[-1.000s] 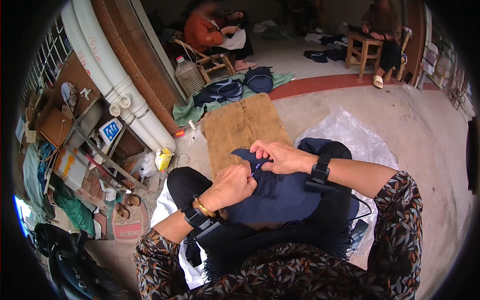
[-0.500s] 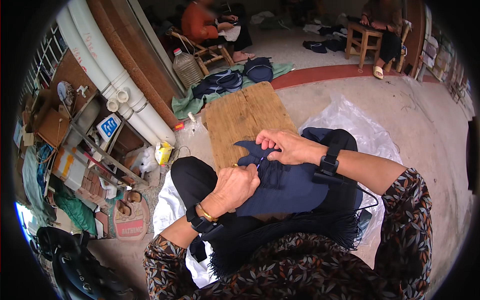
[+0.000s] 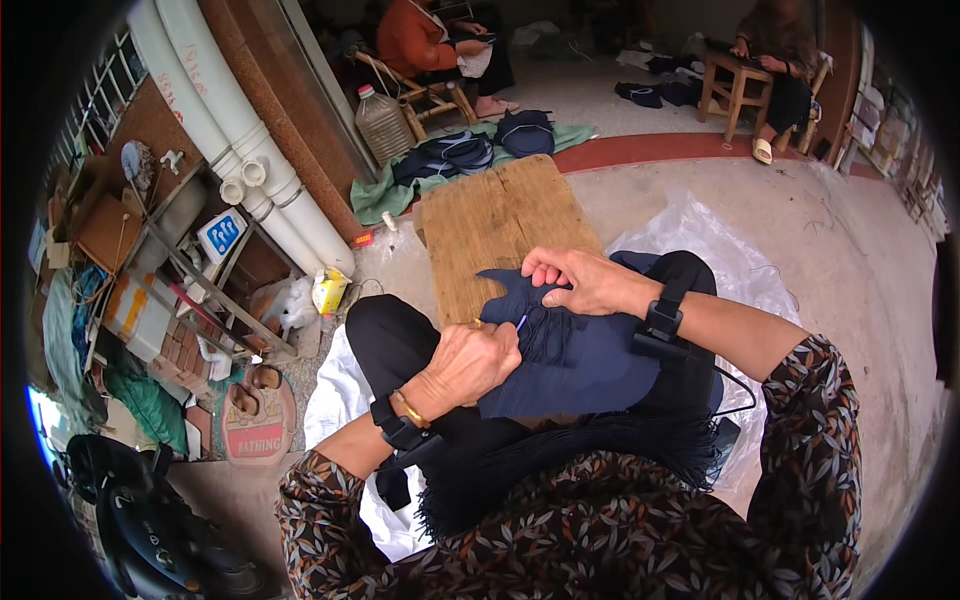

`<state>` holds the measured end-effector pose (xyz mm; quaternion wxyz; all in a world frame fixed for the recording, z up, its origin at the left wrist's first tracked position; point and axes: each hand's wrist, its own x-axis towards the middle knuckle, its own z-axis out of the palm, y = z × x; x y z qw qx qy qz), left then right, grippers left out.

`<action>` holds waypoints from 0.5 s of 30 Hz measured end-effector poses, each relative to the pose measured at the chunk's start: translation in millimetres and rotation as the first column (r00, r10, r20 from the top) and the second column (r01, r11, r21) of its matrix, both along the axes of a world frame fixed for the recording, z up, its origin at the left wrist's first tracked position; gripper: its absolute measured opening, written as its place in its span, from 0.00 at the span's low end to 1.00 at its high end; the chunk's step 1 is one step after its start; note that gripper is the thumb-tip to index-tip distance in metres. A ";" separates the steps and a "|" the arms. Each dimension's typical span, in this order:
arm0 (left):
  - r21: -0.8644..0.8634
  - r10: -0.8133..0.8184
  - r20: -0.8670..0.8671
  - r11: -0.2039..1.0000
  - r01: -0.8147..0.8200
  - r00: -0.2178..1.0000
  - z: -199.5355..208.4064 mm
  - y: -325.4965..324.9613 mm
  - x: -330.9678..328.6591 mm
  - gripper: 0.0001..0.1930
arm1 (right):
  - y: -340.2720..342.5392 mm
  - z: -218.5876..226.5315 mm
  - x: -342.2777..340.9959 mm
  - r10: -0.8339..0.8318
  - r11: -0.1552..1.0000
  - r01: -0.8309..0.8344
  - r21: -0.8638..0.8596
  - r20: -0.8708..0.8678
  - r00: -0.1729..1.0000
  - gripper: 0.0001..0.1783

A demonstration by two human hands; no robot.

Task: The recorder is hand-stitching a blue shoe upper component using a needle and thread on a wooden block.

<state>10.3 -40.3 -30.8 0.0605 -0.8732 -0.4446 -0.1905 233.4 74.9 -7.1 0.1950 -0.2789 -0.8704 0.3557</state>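
A dark navy cloth piece (image 3: 590, 372) with pointed tips lies over my lap and the near end of a wooden stool (image 3: 505, 215). Loose dark threads (image 3: 548, 335) bunch on its upper part. My left hand (image 3: 468, 362) is closed at the cloth's left edge, around a slender purple tool (image 3: 521, 322); only its tip shows, so its exact kind is unclear. Just right of that, my right hand (image 3: 592, 284) rests over the cloth's upper edge with fingers curled and thumb near the threads. What its fingertips grip is hidden.
Dark fringe (image 3: 570, 450) hangs across my lap. Clear plastic sheeting (image 3: 690, 235) spreads under my right side. Beyond the stool, dark bundles (image 3: 445, 157) lie on green cloth near a large plastic jug (image 3: 383, 125). Two people sit farther back. Cluttered shelves and a scooter (image 3: 150, 530) stand left.
The view has shifted slightly. My hands stay close together at the cloth; the right fingers have lifted and curled a little, and more of the bunched threads shows between the hands.
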 end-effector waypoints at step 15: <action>-0.201 0.092 0.097 0.977 -0.071 0.991 30.8 15.2 24.0 0.13 | 0.4 0.5 -1.3 -0.033 0.999 0.033 0.005 0.012 0.999 0.24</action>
